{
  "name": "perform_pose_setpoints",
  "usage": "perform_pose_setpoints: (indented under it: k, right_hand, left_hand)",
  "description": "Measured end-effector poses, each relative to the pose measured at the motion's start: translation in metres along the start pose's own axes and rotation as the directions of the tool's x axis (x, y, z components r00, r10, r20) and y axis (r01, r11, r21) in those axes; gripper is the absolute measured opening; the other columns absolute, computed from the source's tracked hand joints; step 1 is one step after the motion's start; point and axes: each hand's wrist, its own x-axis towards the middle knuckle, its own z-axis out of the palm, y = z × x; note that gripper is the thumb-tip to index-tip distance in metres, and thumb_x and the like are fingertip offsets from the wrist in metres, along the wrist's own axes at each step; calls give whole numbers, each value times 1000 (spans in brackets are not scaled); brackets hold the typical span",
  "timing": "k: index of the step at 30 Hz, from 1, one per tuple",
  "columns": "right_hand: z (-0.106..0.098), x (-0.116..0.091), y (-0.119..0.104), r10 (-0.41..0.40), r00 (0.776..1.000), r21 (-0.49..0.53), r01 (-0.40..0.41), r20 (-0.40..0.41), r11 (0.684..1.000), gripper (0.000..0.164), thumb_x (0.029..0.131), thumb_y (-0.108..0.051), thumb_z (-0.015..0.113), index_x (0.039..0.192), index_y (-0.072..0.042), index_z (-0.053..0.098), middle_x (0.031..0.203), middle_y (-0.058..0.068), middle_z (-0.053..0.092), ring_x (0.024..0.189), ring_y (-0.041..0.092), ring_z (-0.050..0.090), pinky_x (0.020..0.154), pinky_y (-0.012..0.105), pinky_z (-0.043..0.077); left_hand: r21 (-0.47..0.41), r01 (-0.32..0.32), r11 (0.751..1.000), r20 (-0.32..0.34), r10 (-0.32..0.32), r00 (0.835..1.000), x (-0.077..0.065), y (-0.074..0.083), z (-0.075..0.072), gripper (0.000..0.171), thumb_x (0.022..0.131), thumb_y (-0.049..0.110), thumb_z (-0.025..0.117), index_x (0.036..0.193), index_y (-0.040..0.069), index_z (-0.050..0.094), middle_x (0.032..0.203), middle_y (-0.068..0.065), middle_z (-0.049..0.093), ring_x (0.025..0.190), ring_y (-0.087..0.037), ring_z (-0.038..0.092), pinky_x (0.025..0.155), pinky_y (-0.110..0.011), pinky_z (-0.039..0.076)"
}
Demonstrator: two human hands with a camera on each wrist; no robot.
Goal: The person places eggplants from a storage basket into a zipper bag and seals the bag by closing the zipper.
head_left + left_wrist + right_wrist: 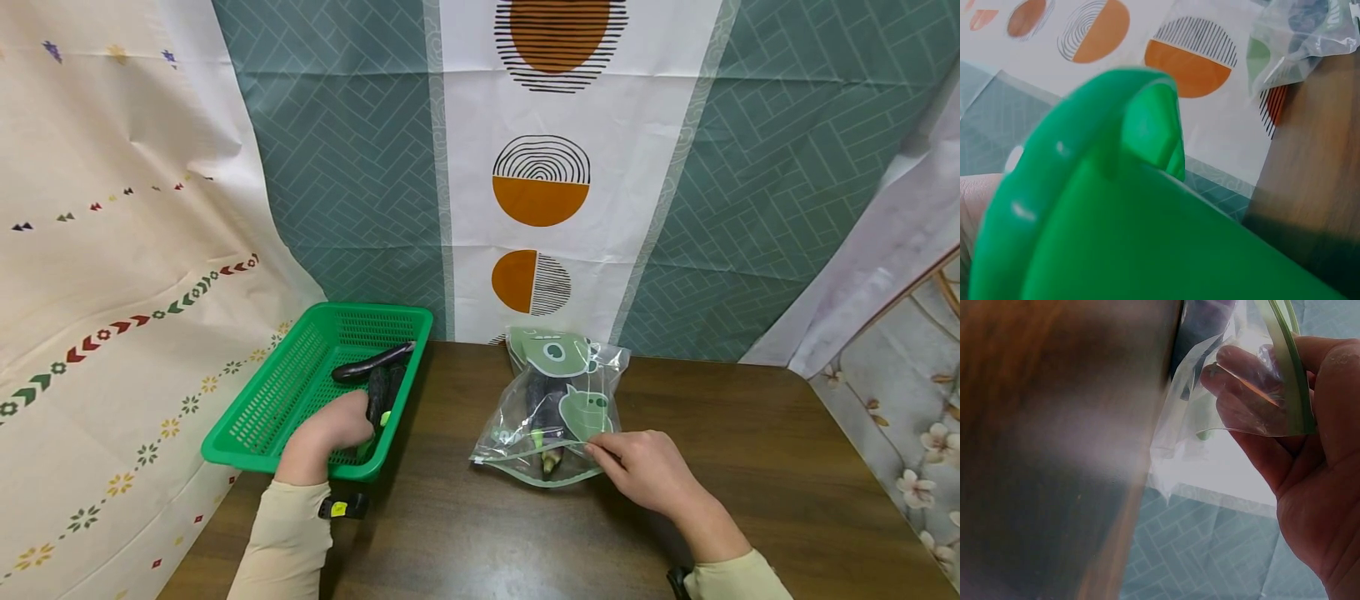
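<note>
Green basket [1135,244], its dark vegetables [367,367] in the head view alone

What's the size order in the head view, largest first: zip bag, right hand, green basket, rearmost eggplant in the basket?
1. Green basket
2. Zip bag
3. Right hand
4. Rearmost eggplant

Looks like wood on the table [480,533], pretty smooth, with a glossy shine toward the near edge. Shiny hard-looking plastic for the green basket [281,400] by the left edge, slick rim, perforated walls. Thin, clear, crinkly plastic on the zip bag [506,421] near the far edge. Smooth, glossy skin on the eggplant [367,367]. Matt creased cloth for the teal hanging [352,167] along the far edge.
</note>
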Motion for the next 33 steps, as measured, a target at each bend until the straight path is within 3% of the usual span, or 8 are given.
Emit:
perform_pose_setpoints:
  k: [4, 6, 8, 11, 17, 22, 27, 33]
  right_hand:
    - [0, 0, 0, -1, 1000, 4, 1, 0, 1000, 4, 98, -19, 85, 96, -23, 84, 80, -19, 74, 66, -9, 59, 57, 29, 53]
    - [0, 0, 0, 1, 1000, 6, -1, 1, 1000, 4, 98, -19, 85, 97, -23, 84, 80, -19, 74, 66, -9, 59, 57, 29, 53]
    - [1, 0, 1, 2, 1000, 8, -2, 1, 1000, 4, 98, -19, 85, 97, -23, 84, 80, -20, 74, 66, -9, 59, 57, 29, 53]
    - [0, 0, 1, -1, 1000, 7, 1, -1, 1000, 5, 98, -19, 85, 97, -23, 84, 80, -20, 73, 66, -9, 59, 57, 29, 53]
    - [1, -1, 1, -2, 1000, 5, 2, -1, 1000, 4, 99, -20, 85, 97, -23, 84, 80, -20, 74, 66, -9, 59, 58, 29, 53]
    - [1, 0, 1, -2, 1000, 2, 2, -3, 1000, 4, 99, -20, 85, 97, -23, 84, 80, -19, 74, 66, -9, 59, 58, 28, 53]
    - [1, 0, 1, -5, 1000, 3, 5, -8, 1000, 4, 98, -19, 86, 97, -23, 84, 79, -19, 74, 65, -9, 59, 58, 28, 53]
    - [1, 0, 1, -4, 1000, 4, 4, -12, 1000, 4, 98, -19, 86, 96, -22, 84, 80, -19, 74, 66, -9, 59, 58, 28, 53]
  left_hand:
    - [-8, -13, 1000, -16, 13, 1000, 0, 0, -2, 19, 85, -12, 56, 84, 7, 55, 78, -6, 54, 63, -22, 50, 59, -35, 42]
    - [0, -8, 1000, -21, 8, 1000, -1, 1, -4, 17, 85, -11, 58, 101, -6, 62, 91, -14, 62, 72, -25, 56, 64, -38, 46]
    - [10, 3, 1000, -23, -3, 1000, -1, 2, -7, 40, 88, -8, 61, 127, -17, 59, 110, -24, 66, 83, -30, 62, 72, -42, 51]
    - [22, 12, 1000, -23, -11, 1000, -1, 2, -9, 69, 91, -5, 64, 153, -23, 41, 137, -35, 61, 99, -36, 65, 84, -48, 54]
    - [23, 9, 1000, -23, -8, 1000, -1, 2, -10, 72, 94, -4, 65, 157, -23, 37, 151, -42, 53, 105, -38, 65, 88, -51, 54]
    - [47, -6, 999, -36, 8, 999, -2, 2, -11, 71, 96, -3, 67, 157, -23, 36, 157, -44, 47, 125, -49, 62, 101, -59, 54]
    - [41, -17, 999, -69, 19, 997, -2, 4, -13, 72, 98, -1, 69, 158, -22, 37, 155, -43, 50, 122, -45, 64, 100, -59, 55]
    - [-54, -5, 999, -95, 0, 995, -1, 5, -13, 73, 98, 0, 68, 161, -19, 35, 114, -25, 68, 86, -30, 66, 73, -45, 57]
